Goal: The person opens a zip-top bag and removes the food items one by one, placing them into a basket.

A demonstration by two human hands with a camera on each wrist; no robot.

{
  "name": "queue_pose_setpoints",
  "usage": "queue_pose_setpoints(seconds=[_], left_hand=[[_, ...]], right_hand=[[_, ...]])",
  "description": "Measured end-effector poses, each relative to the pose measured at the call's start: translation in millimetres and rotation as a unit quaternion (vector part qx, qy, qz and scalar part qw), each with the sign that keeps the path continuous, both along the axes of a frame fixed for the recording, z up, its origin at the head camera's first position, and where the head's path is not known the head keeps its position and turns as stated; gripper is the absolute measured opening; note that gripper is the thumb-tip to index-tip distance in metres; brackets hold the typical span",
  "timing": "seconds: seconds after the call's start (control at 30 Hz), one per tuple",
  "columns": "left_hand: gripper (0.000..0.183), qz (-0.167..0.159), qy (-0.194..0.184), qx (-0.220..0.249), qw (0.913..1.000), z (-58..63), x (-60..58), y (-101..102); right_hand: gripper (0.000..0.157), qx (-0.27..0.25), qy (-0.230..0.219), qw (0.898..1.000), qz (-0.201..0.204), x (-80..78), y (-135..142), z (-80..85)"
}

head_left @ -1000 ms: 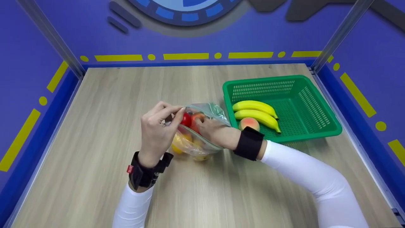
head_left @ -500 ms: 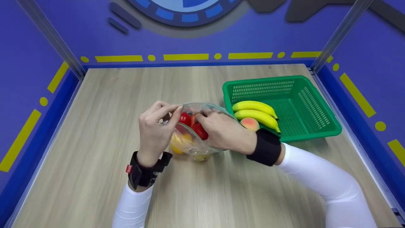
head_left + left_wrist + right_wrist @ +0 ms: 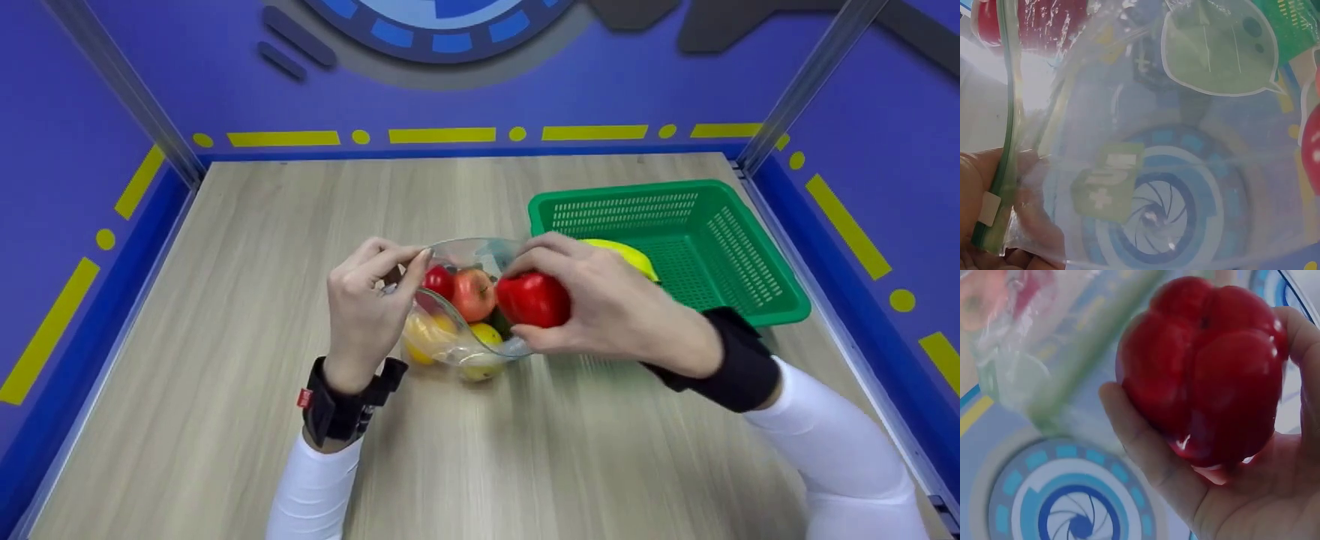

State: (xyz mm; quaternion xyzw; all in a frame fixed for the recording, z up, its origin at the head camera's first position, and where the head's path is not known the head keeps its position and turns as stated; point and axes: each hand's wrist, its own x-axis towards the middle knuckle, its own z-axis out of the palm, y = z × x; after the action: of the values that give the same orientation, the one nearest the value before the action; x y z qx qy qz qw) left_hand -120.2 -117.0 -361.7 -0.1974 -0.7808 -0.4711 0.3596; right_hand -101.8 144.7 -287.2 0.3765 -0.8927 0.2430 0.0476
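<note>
My left hand (image 3: 367,307) pinches the rim of a clear zip bag (image 3: 450,352) at its left corner. In the left wrist view the bag's green zip strip (image 3: 1009,112) runs up from the fingers (image 3: 1039,225). Inside the bag lie an apple (image 3: 474,295), a smaller red fruit (image 3: 439,282) and several yellow fruits (image 3: 431,337). My right hand (image 3: 600,300) grips a red bell pepper (image 3: 534,300) at the bag's right edge, over its open mouth. The right wrist view shows the pepper's lobed end (image 3: 1202,371) between thumb and fingers.
Right of the bag stands a green basket (image 3: 787,300) with a banana (image 3: 626,255) showing; my right hand hides its near left part. Blue panels (image 3: 450,105) wall in the wooden table (image 3: 300,225) at the back and both sides.
My right hand has come up out of the bag and moved right, bringing the bell pepper with it. The apple inside now shows more fully. My left hand has kept its pinch, almost still.
</note>
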Motion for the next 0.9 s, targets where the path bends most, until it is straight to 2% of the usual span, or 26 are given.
queue_pose_setpoints(seconds=[0.17, 0.37, 0.53, 0.7, 0.9], left_hand=[[0.003, 0.001, 0.001, 0.001, 1.0000, 0.2, 0.3, 0.1], [0.003, 0.001, 0.001, 0.006, 1.0000, -0.7, -0.6, 0.7], [0.003, 0.003, 0.003, 0.004, 1.0000, -0.4, -0.8, 0.8], [0.003, 0.004, 0.003, -0.002, 1.0000, 0.0, -0.2, 0.7], [0.003, 0.004, 0.002, -0.004, 1.0000, 0.1, 0.0, 0.4]], right_hand=[[0.043, -0.035, -0.019, 0.999, -0.033, -0.2, 30.4, 10.1], [0.042, -0.010, -0.060, 0.993, -0.106, -11.3, 58.9, 4.1], [0.047, 0.039, -0.098, 0.982, -0.159, -36.0, 83.5, -18.6], [0.055, 0.083, -0.156, 0.964, -0.197, -67.3, 106.2, -47.9], [0.068, 0.147, -0.217, 0.942, -0.208, -95.9, 124.7, -79.8]])
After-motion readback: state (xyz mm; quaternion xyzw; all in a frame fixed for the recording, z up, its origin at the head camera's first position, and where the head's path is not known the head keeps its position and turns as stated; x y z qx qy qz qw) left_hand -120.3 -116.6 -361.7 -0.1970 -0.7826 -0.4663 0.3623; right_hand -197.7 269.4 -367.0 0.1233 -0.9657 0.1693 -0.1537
